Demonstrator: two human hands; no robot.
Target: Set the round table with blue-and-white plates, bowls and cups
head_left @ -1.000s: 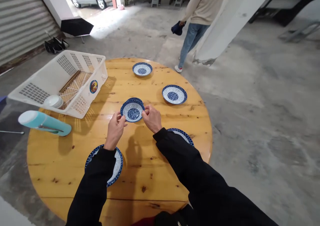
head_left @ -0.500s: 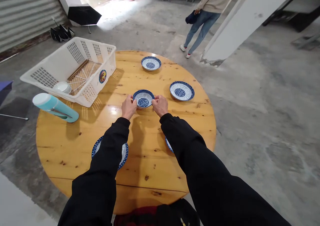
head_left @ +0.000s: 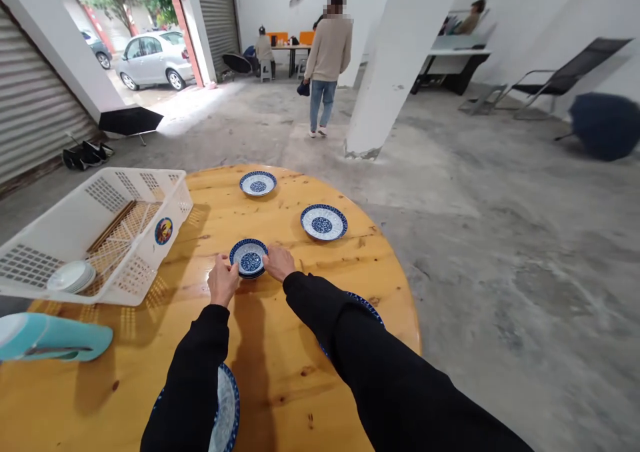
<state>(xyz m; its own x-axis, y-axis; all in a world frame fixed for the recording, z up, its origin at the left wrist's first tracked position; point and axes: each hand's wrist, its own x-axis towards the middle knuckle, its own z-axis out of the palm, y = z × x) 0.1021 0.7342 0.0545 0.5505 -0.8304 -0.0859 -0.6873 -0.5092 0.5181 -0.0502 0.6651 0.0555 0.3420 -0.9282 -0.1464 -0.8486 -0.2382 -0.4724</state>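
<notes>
A small blue-and-white patterned dish rests on the round wooden table near its middle. My left hand grips its left rim with curled fingers, and my right hand pinches its right rim. Two matching dishes lie farther off, one at the back and one to the right. A larger patterned plate shows under my left sleeve, and another plate peeks out beside my right sleeve.
A white plastic basket at the left holds a stack of white dishes. A teal bottle lies on its side at the table's left edge. A person walks away across the concrete floor beside a white pillar.
Both hands have carried the small dish away from me and set it down on the table. The camera has tilted up, showing more of the room.
</notes>
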